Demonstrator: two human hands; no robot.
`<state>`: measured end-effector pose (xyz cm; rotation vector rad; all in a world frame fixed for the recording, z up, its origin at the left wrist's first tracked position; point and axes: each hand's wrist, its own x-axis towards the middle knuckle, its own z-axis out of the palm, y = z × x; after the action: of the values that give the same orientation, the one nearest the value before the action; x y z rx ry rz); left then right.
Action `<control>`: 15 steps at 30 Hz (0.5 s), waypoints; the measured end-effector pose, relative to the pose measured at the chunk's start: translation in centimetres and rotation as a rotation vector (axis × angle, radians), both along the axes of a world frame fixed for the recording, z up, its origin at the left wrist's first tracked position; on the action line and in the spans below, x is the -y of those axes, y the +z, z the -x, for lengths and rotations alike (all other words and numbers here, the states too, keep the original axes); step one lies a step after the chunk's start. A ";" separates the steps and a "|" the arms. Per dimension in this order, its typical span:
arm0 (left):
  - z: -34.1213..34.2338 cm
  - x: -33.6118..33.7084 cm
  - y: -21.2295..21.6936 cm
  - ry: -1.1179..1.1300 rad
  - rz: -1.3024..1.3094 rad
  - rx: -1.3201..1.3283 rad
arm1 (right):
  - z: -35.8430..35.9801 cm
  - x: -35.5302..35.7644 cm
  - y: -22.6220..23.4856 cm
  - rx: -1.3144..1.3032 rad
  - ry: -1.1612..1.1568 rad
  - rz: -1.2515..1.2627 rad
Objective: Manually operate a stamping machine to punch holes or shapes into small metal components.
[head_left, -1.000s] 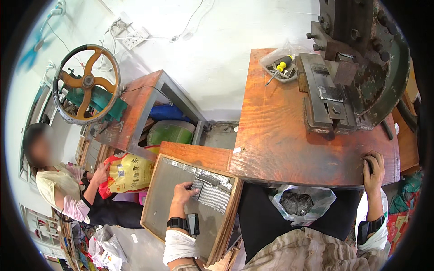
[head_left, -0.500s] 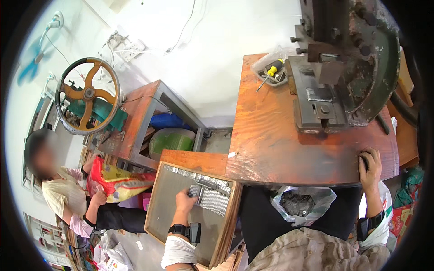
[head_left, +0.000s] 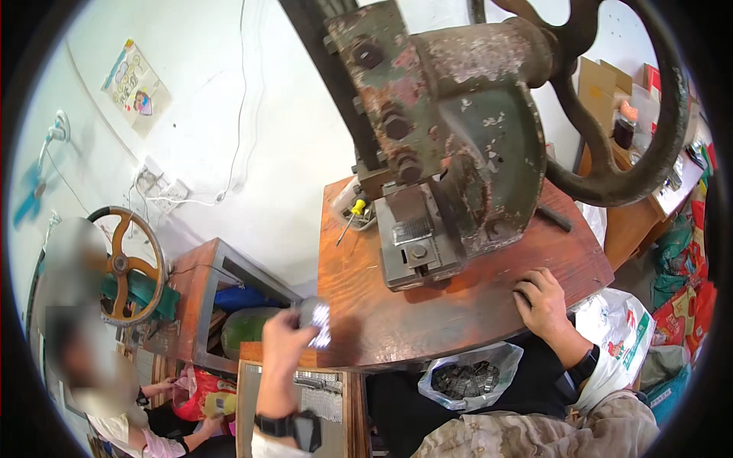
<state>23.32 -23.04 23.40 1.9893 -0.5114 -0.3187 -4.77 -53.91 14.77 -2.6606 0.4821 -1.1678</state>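
My left hand is closed on a small stack of shiny metal pieces, held up by the left edge of the wooden table. Below it, a shallow wooden tray holds rows of similar silvery pieces, partly hidden by my forearm. On the table's right front part rests my right hand, fingers loosely bent and apart, holding nothing. The hand press stands behind, with a metal piece lying on its bed under the ram.
A plastic bag of metal bits sits in my lap. Beside the press, a yellow-handled screwdriver leans on a clear tub. The press's large handwheel reaches over the right side. At left, another person handles a red bag near a second wheel.
My left hand has lifted from the tray to the table's left edge, carrying the metal pieces. My right hand stays on the table. The view has shifted up and right.
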 end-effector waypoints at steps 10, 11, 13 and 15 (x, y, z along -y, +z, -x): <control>0.4 20.0 2.5 -0.178 -0.016 0.417 | 0.2 0.5 0.1 0.031 0.037 -0.018; 0.4 20.5 2.2 -0.152 0.020 0.458 | 0.3 0.6 0.1 0.031 0.038 -0.016; 0.7 21.9 1.4 -0.081 -0.018 0.502 | 0.4 0.7 0.0 0.029 0.030 -0.020; 1.1 22.3 1.6 0.000 -0.056 0.546 | 0.4 0.6 0.1 0.029 0.036 -0.004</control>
<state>22.24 -45.30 24.98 2.1269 -0.8502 0.2250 -5.12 -54.56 14.84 -2.6344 0.4288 -1.1917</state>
